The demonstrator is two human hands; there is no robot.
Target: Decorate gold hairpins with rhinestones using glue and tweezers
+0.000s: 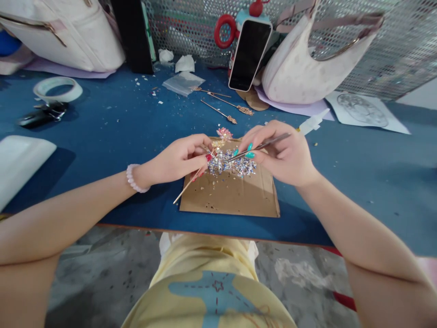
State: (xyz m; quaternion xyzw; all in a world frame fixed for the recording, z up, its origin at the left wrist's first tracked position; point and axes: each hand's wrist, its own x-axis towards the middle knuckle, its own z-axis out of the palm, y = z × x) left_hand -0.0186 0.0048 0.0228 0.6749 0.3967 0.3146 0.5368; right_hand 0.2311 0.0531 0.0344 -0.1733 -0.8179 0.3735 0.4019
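Your left hand [179, 159] pinches a gold hairpin [191, 182] steady over the cardboard [235, 198]; your right hand [282, 157] grips tweezers [261, 146], tips in the rhinestone pile [232, 166], cardboard catching strays.

bead pile [232, 165] perhaps sequins, bags cropped

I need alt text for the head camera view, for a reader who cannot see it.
Two bare hands work over a cardboard sheet on a blue table: the right hand holds tweezers above a rhinestone pile, the left hand a thin gold stick.
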